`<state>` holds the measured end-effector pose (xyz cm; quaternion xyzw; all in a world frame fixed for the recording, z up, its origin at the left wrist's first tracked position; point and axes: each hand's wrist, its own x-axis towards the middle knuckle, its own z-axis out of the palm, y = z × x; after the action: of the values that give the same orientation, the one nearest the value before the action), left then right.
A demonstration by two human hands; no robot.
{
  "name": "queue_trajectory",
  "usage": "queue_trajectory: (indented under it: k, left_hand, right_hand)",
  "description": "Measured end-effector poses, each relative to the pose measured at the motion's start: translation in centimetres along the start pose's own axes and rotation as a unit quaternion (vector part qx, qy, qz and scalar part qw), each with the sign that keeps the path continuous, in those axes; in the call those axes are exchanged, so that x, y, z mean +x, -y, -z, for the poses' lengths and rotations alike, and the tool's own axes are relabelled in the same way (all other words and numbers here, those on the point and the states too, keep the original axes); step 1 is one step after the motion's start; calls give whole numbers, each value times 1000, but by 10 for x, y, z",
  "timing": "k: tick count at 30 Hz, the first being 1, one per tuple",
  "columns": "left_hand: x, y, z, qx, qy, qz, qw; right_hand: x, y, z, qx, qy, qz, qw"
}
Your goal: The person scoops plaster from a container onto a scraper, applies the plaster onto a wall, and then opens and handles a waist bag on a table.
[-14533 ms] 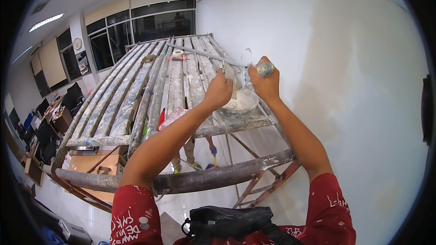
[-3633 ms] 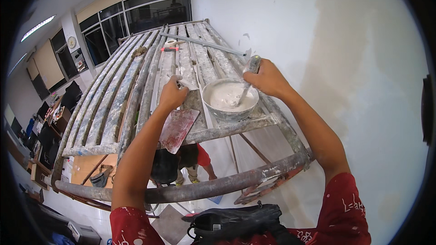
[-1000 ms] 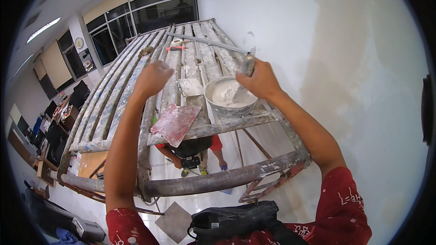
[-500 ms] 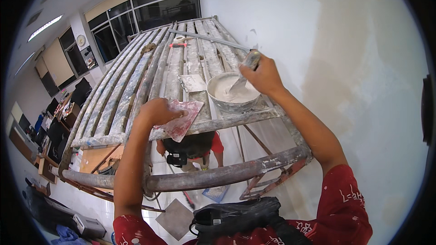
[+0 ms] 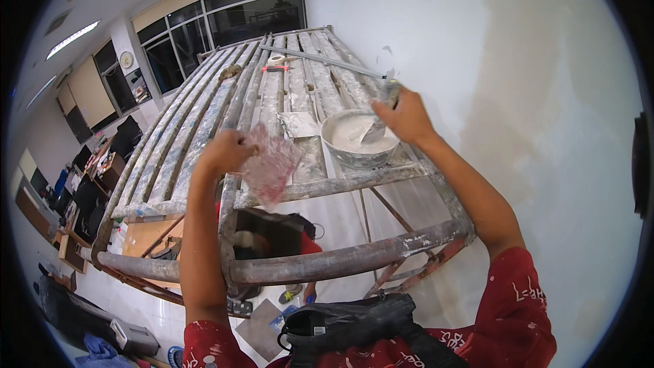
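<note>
My left hand is closed on a red plastic putty spreader smeared with white, blurred by motion, above the near edge of a paint-spattered scaffold platform. In my right hand is a putty knife, gripped by its handle, its blade dipping into white putty. The putty fills part of a round, crusted tub standing on the platform's near right. Beside the tub lies a flat square plate coated in white.
Farther back on the platform are a roll of tape, a red-handled tool, a brown lump and a long metal bar. A patched wall runs along the right. Below, another person bends beneath the near rail.
My left hand and the red spreader have risen slightly. The knife stays in the tub, its handle tilted differently. The person below has bent lower and shifted.
</note>
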<state>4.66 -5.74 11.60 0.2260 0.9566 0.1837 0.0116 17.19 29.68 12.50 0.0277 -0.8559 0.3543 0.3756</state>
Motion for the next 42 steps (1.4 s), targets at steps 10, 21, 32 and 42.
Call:
queue_trajectory:
  k: [10, 21, 32, 42]
  left_hand:
    - [4, -39, -3, -536, -159, -71, 826]
    - [44, -78, -22, -539, -117, -107, 827]
    - [51, -83, -57, -542, -160, -79, 821]
    - [43, -75, -43, -582, -129, -94, 797]
  right_hand:
    - [3, 1, 6, 6, 60, -17, 998]
    - [3, -20, -2, -8, 38, 62, 997]
    - [0, -18, -2, 21, 29, 75, 997]
    - [5, -29, -11, 60, 50, 34, 996]
